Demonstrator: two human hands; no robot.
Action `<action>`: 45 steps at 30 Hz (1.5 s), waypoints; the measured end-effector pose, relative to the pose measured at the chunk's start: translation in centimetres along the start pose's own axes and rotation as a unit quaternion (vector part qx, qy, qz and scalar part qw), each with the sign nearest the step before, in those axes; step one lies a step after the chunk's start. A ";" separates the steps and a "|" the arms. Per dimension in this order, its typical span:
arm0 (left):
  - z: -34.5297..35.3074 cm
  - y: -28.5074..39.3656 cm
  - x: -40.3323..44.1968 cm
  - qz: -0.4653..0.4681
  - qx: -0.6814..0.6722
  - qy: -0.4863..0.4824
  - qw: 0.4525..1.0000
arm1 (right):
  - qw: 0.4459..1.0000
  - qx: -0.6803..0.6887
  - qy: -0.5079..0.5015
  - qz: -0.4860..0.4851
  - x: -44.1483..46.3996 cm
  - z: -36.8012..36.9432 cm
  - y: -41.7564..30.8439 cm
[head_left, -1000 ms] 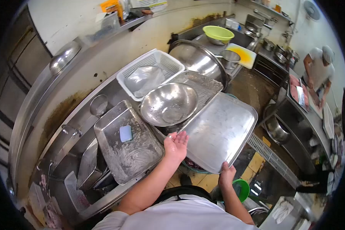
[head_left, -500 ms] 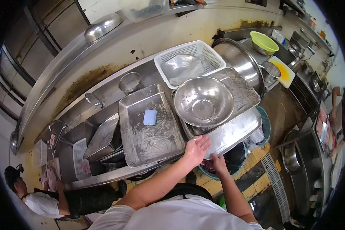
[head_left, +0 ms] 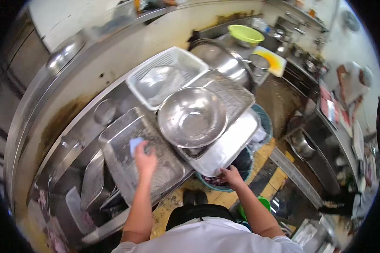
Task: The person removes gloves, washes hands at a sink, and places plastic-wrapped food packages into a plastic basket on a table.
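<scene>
My left hand (head_left: 145, 160) is over the large metal tray (head_left: 169, 170), its fingers at the right side of a light blue sponge (head_left: 135, 146). Thumb and forefinger look apart, though motion blurs them. A shiny shallow metal pan (head_left: 228, 147) juts over the counter's front edge, and my right hand (head_left: 232, 177) grips its near corner. Partly on that pan and on a dull metal tray (head_left: 232, 90) rests a wide steel bowl (head_left: 193, 118), with nothing in it.
A white plastic basket (head_left: 135, 86) holding a clear sheet or lid stands behind the bowl, beside a large steel basin (head_left: 223, 63). Below the pan is a teal-rimmed bin (head_left: 221, 189). The sink with leaning pans (head_left: 92, 177) lies left. Another person (head_left: 352, 80) is at the right counter.
My left hand has moved left from beside the shiny pan to the sponge. My right hand stays at the pan's corner. The whole view has turned and shifted.
</scene>
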State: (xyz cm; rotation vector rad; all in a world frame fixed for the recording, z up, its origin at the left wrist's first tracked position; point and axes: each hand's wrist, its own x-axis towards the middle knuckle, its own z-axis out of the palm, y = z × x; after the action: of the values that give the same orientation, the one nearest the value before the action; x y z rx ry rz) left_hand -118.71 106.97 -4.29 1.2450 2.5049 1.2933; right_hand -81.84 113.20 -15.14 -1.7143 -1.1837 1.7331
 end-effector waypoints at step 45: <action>34.8 34.1 -15.7 -0.193 -0.347 -0.289 0.871 | 0.957 0.254 -0.037 -0.134 22.0 -25.9 -7.9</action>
State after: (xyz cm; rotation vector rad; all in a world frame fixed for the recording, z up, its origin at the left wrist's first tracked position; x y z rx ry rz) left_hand -73.17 130.09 -7.25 0.7463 1.5390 1.2803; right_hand -62.35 141.92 -18.48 -1.1390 -0.8487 1.7492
